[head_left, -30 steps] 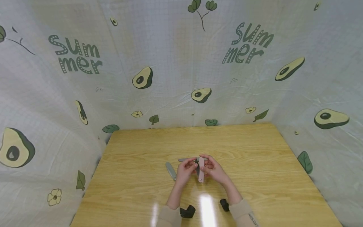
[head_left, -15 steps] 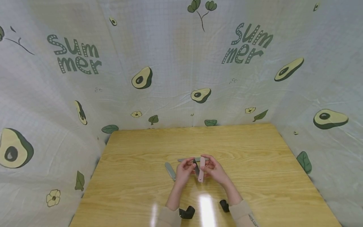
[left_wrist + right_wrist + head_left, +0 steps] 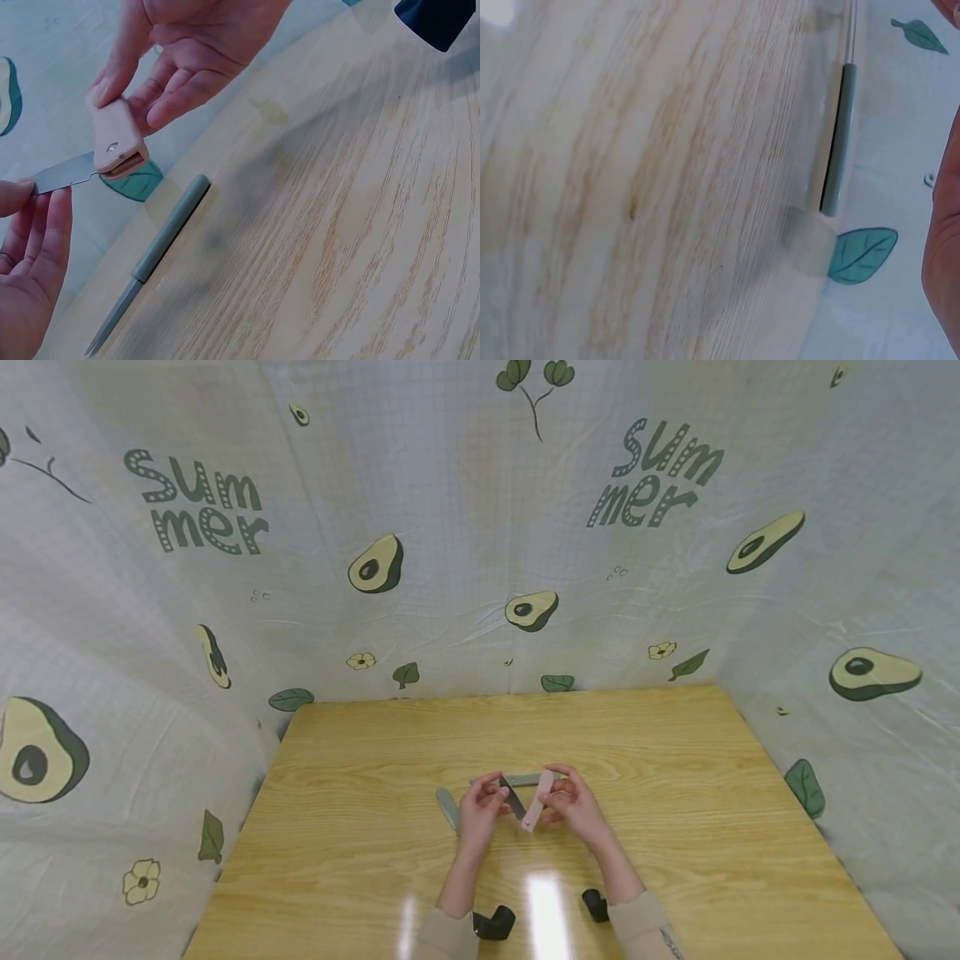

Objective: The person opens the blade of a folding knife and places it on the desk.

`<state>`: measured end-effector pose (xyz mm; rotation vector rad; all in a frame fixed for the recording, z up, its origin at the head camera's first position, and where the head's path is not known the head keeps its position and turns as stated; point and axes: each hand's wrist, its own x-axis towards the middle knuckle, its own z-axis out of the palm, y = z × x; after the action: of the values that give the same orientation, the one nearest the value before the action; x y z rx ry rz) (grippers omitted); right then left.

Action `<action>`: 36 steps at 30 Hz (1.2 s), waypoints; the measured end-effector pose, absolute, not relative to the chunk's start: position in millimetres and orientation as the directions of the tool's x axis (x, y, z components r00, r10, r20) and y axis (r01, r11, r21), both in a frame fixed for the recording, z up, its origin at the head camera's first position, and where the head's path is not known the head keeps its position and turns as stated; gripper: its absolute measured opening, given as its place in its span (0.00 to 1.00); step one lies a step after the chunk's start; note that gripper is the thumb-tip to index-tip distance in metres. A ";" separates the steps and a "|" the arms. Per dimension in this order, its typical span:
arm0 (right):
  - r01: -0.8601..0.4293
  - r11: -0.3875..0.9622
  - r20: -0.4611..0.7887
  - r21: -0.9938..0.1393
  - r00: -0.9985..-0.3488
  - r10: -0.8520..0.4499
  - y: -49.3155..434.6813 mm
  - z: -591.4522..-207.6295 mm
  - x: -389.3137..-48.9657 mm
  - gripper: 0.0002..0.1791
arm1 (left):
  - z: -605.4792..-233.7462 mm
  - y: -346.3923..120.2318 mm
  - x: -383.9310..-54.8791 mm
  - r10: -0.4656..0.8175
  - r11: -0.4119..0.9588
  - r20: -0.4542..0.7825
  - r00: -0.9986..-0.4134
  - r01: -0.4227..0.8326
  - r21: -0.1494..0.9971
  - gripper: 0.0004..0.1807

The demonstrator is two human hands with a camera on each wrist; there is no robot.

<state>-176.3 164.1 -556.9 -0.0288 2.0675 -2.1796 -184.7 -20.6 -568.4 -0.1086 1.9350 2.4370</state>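
Observation:
Above the middle of the table, both hands hold a pink-handled folding knife [image 3: 537,802], partly unfolded into a V in the head view. My left hand [image 3: 480,814] pinches its grey blade [image 3: 64,175] between thumb and fingers. The pink handle [image 3: 118,131] is gripped by my right hand [image 3: 574,802], thumb on one face. Just beyond the hands lies an unfolded knife with a grey-green handle [image 3: 172,229], its blade partly hidden by my left hand in the head view. Left of my left hand lies another grey-green piece [image 3: 447,808], partly covered; it looks like a folded knife.
The wooden table [image 3: 360,860] ends at a white cloth [image 3: 450,643] printed with avocados and leaves, which also hangs at both sides. A black object [image 3: 495,923] sits by the left sleeve, and another black object [image 3: 596,905] by the right sleeve.
The blade has swung further out from the pink handle, widening the V. My left hand has shifted left and my right hand right. The knives on the table stay put.

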 end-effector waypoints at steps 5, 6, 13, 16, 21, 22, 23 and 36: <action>0.099 -0.115 -0.093 -0.988 -0.994 -0.060 164.4 -557.4 -177.5 0.31 | -569.1 -19.9 -183.6 -0.081 -0.274 -0.053 -0.995 -0.028 0.961 0.21; 0.103 -0.126 -0.097 -0.987 -0.994 -0.048 164.5 -557.6 -177.7 0.31 | -569.1 -19.7 -183.3 -0.090 -0.279 -0.044 -0.995 -0.017 0.960 0.21; 0.109 -0.186 -0.112 -0.976 -0.994 0.004 163.5 -559.4 -176.9 0.29 | -567.0 -18.6 -181.6 -0.130 -0.348 -0.044 -0.991 0.004 0.938 0.21; 0.106 -0.204 -0.113 -0.973 -0.993 0.022 163.0 -558.9 -175.5 0.27 | -566.1 -18.2 -181.2 -0.152 -0.361 -0.057 -0.987 0.002 0.932 0.20; 0.105 -0.248 -0.121 -0.963 -0.991 0.053 162.4 -557.7 -174.0 0.26 | -566.9 -17.6 -181.5 -0.184 -0.365 -0.067 -0.981 0.005 0.931 0.19; 0.105 -0.255 -0.124 -0.961 -0.990 0.060 162.2 -557.4 -173.8 0.26 | -567.1 -17.5 -181.4 -0.191 -0.364 -0.064 -0.980 0.010 0.931 0.19; 0.105 -0.261 -0.126 -0.960 -0.990 0.066 162.1 -557.4 -173.8 0.26 | -567.2 -17.2 -181.4 -0.197 -0.366 -0.063 -0.978 0.014 0.930 0.19; 0.020 -0.385 -0.083 -0.923 -0.986 0.146 158.5 -557.9 -169.4 0.23 | -566.5 -13.0 -180.7 -0.268 -0.437 -0.095 -0.959 0.033 0.899 0.20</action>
<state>-169.4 158.5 -557.9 0.2420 1.7812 -2.6683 -180.7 -13.0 -566.5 -0.3740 1.7440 2.8011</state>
